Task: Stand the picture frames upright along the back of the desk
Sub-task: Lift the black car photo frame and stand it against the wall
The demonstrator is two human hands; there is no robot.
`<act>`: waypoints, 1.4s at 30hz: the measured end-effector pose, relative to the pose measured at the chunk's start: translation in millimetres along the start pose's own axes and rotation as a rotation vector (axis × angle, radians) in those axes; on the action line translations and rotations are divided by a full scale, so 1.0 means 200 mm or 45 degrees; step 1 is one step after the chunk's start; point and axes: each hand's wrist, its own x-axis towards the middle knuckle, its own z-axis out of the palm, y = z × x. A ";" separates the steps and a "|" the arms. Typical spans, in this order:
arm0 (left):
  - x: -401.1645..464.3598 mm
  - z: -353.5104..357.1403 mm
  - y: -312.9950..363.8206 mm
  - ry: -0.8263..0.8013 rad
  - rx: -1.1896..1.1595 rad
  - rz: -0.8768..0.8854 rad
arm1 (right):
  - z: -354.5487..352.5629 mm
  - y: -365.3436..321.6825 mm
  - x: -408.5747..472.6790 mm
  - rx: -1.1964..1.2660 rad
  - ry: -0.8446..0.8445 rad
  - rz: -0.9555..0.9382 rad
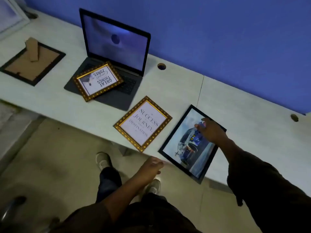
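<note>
Right hand: your right hand (209, 130) is stretched out over the black-framed car photograph (190, 145), fingers spread and apart, clamped on nothing; whether the fingertips touch the glass I cannot tell.
Left hand: your left hand (152, 167) hovers loosely open, holding nothing, just short of that frame's near corner at the white table (252, 115) edge.
Task's things: all frames lie flat. Just left of your right hand sits the gold ornate frame with the "Success" print (143, 123); further left and away from you, a second gold frame with the "Great Things" print (98, 80) rests on the grey open laptop (114, 64); well beyond it, a black frame lying face down with its cardboard stand up (32, 62).
Risk: the car frame's near corner overhangs the table edge (a push from above could tip it to the floor).
Risk: standing it without opening its rear stand would let it fall forward.
Risk: dragging the frame off the laptop could scrape the keys or knock the screen.
</note>
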 end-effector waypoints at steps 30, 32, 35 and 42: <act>0.05 0.35 0.21 0.062 -0.482 -0.268 | -0.16 0.18 0.10 0.281 0.318 0.099; 0.01 0.23 0.28 0.167 -0.499 -0.146 | -0.20 0.02 0.09 0.389 0.348 0.027; -0.05 -0.03 0.38 0.324 -0.583 0.006 | -0.26 -0.29 0.09 0.495 0.379 -0.131; -0.28 -0.75 0.54 0.595 -0.705 0.240 | -0.24 -1.09 0.04 0.559 0.399 -0.409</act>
